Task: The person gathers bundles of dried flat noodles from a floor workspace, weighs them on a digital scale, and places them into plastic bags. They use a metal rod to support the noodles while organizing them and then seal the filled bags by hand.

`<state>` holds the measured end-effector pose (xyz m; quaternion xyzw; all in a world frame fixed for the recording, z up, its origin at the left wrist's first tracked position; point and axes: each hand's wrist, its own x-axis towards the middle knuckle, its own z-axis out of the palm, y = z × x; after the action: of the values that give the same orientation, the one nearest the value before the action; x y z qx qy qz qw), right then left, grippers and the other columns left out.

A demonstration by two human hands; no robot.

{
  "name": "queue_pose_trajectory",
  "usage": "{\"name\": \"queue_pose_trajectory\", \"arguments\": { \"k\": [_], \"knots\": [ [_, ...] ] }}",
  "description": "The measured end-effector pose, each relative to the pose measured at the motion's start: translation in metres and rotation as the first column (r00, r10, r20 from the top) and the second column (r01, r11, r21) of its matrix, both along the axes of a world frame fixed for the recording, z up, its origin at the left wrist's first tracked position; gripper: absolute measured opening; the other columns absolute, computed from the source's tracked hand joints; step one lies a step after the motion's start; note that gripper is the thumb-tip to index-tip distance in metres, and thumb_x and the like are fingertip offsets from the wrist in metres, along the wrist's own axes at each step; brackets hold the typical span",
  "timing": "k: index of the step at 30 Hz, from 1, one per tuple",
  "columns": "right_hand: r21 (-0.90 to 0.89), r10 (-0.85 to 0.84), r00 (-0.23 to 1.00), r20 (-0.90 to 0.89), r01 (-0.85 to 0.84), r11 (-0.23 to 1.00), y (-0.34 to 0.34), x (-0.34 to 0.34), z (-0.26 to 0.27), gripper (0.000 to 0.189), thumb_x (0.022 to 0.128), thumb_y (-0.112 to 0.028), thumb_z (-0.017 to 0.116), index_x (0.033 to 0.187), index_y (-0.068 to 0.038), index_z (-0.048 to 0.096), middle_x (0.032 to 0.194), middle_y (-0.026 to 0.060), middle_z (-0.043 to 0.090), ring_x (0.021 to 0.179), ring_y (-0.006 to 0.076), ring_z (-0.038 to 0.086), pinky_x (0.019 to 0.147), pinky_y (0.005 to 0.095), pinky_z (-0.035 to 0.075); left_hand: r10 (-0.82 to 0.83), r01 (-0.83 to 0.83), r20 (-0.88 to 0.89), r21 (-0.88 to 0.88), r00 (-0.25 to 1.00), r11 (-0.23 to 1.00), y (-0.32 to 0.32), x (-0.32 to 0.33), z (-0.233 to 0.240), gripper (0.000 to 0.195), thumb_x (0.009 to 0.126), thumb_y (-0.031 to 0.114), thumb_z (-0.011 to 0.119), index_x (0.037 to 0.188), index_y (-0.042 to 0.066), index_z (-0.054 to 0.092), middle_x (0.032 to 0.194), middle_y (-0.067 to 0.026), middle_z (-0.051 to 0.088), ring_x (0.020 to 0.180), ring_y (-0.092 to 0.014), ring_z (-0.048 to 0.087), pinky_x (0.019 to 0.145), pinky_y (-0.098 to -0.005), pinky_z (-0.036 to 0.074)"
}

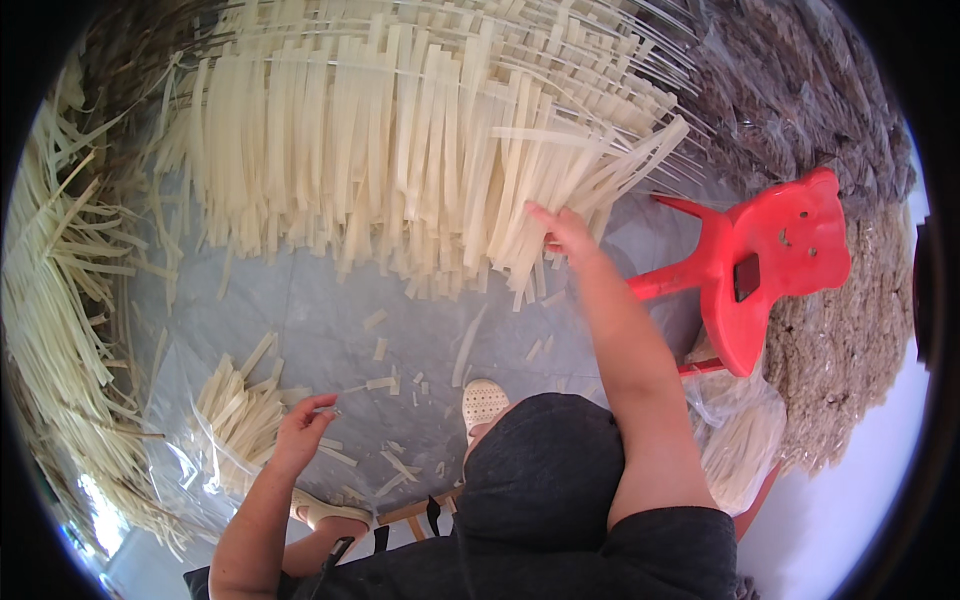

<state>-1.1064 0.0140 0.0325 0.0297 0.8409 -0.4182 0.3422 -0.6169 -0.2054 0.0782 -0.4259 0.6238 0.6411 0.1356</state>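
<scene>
A long row of pale, flat dried-leaf or straw-like strips [375, 142] hangs side by side from thin rods [664, 56] across the top of the view. My right hand [564, 231] touches the lower part of the strips at the row's right end, its index finger pointing left; whether it grips any strip is unclear. At the lower left, my left hand [304, 431] is raised over the floor, thumb and index finger close together, with perhaps a tiny scrap at their tips. Beside it lies a bundle of loose pale strips [236, 412] on clear plastic film [169, 427].
A red plastic chair [731, 330] with a dark flat object [747, 277] on its seat stands at the right. Bundled strips [60, 300] line the left side; brown fibrous stacks [840, 352] stand behind the chair. Cut scraps [381, 382] litter the grey floor [322, 315].
</scene>
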Motion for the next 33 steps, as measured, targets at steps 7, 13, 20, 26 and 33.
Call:
{"name": "queue_pose_trajectory", "arguments": {
  "k": [7, 13, 20, 26, 33],
  "knots": [
    [-0.267, -0.526, 0.581, -0.621, 0.475, 0.839, 0.129, -0.159, -0.039, 0.051, 0.088, -0.054, 0.058, 0.097, -0.004, 0.067, 0.091, 0.009, 0.069, 0.092, 0.0198, 0.064, 0.084, 0.0375, 0.046, 0.006, -0.007, 0.005, 0.028, 1.0, 1.0, 0.005, 0.006, -0.01, 0.031, 0.091, 0.006, 0.06, 0.121, 0.005, 0.064, 0.112, -0.0063, 0.066, 0.092, -0.012, 0.062, 0.082, -0.0261, 0.049],
    [-0.665, -0.794, 0.529, 0.3, 0.713, 0.224, 0.079, -0.158, 0.029, 0.063, 0.097, -0.049, 0.046, 0.141, -0.005, 0.039, 0.144, 0.0122, 0.046, 0.138, 0.0295, 0.037, 0.116, 0.0443, 0.017, -0.038, 0.045, 0.081, -0.09, 0.996, 0.995, 0.011, 0.024, -0.006, 0.031, 0.09, 0.01, 0.061, 0.121, 0.008, 0.065, 0.11, -0.0066, 0.066, 0.091, -0.013, 0.063, 0.081, -0.0271, 0.05],
    [-0.765, -0.521, 0.759, 0.39, 0.582, 0.276, 0.039, -0.114, 0.048, 0.04, 0.101, -0.036, 0.044, 0.129, -0.009, 0.053, 0.126, 0.0084, 0.059, 0.122, 0.0265, 0.051, 0.104, 0.0451, 0.039, -0.095, 0.095, 0.006, -0.178, 0.995, 0.979, 0.001, 0.0, -0.014, 0.03, 0.091, 0.017, 0.061, 0.12, 0.01, 0.066, 0.102, -0.0067, 0.066, 0.082, -0.011, 0.06, 0.077, -0.0263, 0.049],
    [-0.729, -0.41, 0.796, 0.445, 0.588, 0.35, 0.013, -0.046, 0.069, 0.036, 0.102, -0.027, 0.045, 0.132, -0.008, 0.052, 0.127, 0.0083, 0.06, 0.121, 0.0264, 0.053, 0.106, 0.0455, 0.041, -0.072, 0.056, -0.078, -0.181, 0.994, 0.982, -0.014, -0.044, -0.005, 0.031, 0.092, 0.018, 0.06, 0.122, 0.01, 0.065, 0.098, -0.0044, 0.066, 0.082, -0.01, 0.059, 0.076, -0.0257, 0.048],
    [-0.754, -0.476, 0.758, 0.447, 0.605, 0.256, 0.043, 0.011, 0.079, 0.037, 0.103, -0.026, 0.043, 0.132, -0.004, 0.052, 0.131, 0.0106, 0.058, 0.123, 0.0272, 0.053, 0.106, 0.0423, 0.042, 0.098, -0.12, -0.189, -0.108, 0.977, 0.987, -0.065, -0.082, 0.021, 0.031, 0.096, 0.014, 0.055, 0.125, 0.009, 0.062, 0.117, -0.0019, 0.064, 0.103, -0.012, 0.062, 0.089, -0.0266, 0.048]
  ]
}}
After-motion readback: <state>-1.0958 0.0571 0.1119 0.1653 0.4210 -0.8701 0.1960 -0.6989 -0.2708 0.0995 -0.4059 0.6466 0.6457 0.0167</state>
